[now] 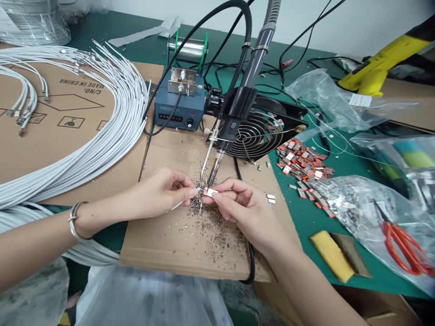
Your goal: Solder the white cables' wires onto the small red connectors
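Between finger and thumb, my left hand [170, 186] pinches the end of a thin white cable [177, 205]. My right hand [239, 201] holds a small metal USB connector [212, 192] just to the right of the cable end. Both pieces meet below the tip of a soldering iron [214, 171] clamped in a stand, with a bent solder feed tube [205, 164] beside it. Whether the tip touches the connector is too small to tell. Solder crumbs [214, 231] litter the cardboard [156, 242] under my hands.
Behind stand a blue solder feeder [176, 106], a solder spool [188, 49] and a black fan [253, 136]. A bundle of white cables [125, 122] curves along the left. On the right lie a pile of connectors [302, 160], red-handled scissors [403, 244] and a yellow sponge [331, 256].
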`<state>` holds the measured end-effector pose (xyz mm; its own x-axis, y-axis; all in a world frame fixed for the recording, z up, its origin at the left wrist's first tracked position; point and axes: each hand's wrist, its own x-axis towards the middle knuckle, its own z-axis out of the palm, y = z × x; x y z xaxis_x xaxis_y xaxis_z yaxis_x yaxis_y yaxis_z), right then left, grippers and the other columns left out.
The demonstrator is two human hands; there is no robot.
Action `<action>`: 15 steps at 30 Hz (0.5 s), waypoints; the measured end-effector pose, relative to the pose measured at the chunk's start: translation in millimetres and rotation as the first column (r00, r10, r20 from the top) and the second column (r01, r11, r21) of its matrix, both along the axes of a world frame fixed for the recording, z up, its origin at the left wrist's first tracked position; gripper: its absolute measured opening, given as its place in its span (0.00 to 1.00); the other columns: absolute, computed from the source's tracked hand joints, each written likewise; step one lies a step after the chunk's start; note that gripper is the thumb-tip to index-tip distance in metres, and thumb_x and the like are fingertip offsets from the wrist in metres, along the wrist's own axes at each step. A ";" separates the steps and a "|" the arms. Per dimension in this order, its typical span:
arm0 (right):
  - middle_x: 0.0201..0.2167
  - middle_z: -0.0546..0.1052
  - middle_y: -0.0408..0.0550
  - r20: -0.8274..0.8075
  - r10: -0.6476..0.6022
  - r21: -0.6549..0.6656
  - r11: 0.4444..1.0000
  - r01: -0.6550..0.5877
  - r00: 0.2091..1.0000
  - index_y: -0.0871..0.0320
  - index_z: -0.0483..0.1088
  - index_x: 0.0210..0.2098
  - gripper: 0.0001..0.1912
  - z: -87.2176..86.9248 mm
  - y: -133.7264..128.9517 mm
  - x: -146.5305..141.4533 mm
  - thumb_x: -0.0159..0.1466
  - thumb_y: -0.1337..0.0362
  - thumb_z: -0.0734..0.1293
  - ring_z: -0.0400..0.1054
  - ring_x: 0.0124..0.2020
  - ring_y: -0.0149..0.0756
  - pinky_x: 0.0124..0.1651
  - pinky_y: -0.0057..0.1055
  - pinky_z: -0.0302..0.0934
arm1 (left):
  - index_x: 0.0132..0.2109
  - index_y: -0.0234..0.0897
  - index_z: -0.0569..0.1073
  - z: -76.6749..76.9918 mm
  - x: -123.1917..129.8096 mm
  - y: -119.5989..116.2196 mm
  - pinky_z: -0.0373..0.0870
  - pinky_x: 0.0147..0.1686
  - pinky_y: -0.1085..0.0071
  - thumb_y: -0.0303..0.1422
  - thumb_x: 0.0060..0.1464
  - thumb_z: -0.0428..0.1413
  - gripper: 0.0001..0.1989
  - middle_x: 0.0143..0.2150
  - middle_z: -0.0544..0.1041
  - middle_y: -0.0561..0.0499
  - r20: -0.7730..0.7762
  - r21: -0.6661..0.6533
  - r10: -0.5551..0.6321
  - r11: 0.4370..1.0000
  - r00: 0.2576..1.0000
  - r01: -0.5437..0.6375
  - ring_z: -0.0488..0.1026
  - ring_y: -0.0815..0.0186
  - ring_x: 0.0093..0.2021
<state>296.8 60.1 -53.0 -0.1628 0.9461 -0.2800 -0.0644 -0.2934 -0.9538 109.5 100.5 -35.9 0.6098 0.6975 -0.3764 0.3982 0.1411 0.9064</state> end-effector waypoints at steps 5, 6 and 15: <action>0.23 0.77 0.46 -0.019 -0.011 0.019 1.000 0.012 1.000 0.60 0.69 0.29 0.12 -2.0 -1.7 1.8 0.53 0.59 0.72 0.53 0.16 0.22 0.19 0.22 0.46 | 0.33 0.32 0.72 1.4 -1.1 -0.9 0.53 0.18 0.82 0.37 0.56 0.51 0.12 0.26 0.71 0.55 0.020 0.052 0.008 0.999 1.000 -0.009 0.57 0.80 0.19; 0.23 0.77 0.46 -0.017 -0.015 0.019 1.000 0.015 1.000 0.60 0.69 0.30 0.12 -2.0 -2.1 1.9 0.53 0.59 0.72 0.53 0.16 0.23 0.19 0.22 0.46 | 0.33 0.33 0.72 1.4 -1.6 -1.3 0.53 0.18 0.82 0.37 0.56 0.51 0.12 0.26 0.71 0.55 0.020 0.064 0.010 0.998 1.000 -0.012 0.57 0.80 0.19; 0.25 0.77 0.48 -0.003 0.004 0.009 1.000 -0.004 1.000 0.59 0.68 0.30 0.13 -1.3 -2.0 2.2 0.53 0.58 0.72 0.57 0.16 0.24 0.19 0.23 0.48 | 0.33 0.33 0.73 -0.7 -0.2 -1.2 0.53 0.18 0.81 0.35 0.56 0.51 0.10 0.25 0.71 0.56 0.025 0.083 0.000 0.997 1.000 -0.002 0.56 0.79 0.19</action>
